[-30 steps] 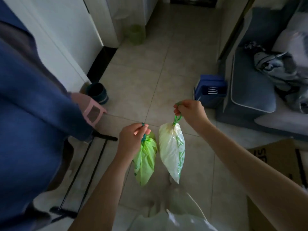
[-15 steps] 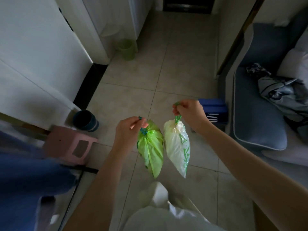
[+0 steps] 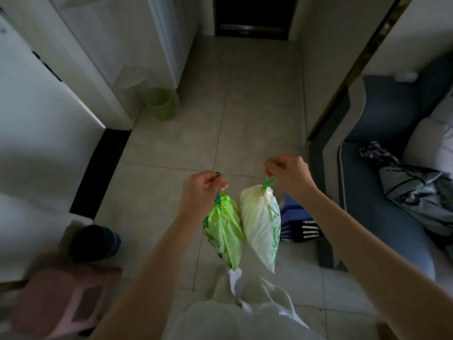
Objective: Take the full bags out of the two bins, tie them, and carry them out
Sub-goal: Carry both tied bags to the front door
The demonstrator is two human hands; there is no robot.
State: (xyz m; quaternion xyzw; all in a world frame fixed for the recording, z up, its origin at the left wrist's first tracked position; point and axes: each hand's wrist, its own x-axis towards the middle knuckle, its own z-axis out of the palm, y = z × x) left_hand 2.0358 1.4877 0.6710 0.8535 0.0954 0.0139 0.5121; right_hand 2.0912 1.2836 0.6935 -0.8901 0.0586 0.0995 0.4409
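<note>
- My left hand [image 3: 202, 190] has its fingers curled tight round the drawstring of the green bag [image 3: 224, 231], which hangs tied shut below my fist, clear of the floor [image 3: 257, 114].
- My right hand [image 3: 289, 174] pinches the green drawstring loop of the white bag [image 3: 261, 224]; that bag hangs tied as well, its side touching the green bag.
- Both bags dangle in front of my legs, above the tiled floor, roughly midway between the white wall on my left and the sofa [image 3: 382, 212] on my right.
- A blue box [image 3: 297, 225] sits on the floor just behind the white bag, against the sofa's near end.
- A bundle of grey cloth [image 3: 411, 187] lies on the sofa seat.
- A dark blue bin [image 3: 94, 242] stands on the floor by the left wall, just beside a pink stool [image 3: 61, 303].
- A light green bin [image 3: 160, 104] stands farther off at the foot of the white wall, well apart from the bags.
- A dark door [image 3: 252, 15] closes the far end of the floor.
</note>
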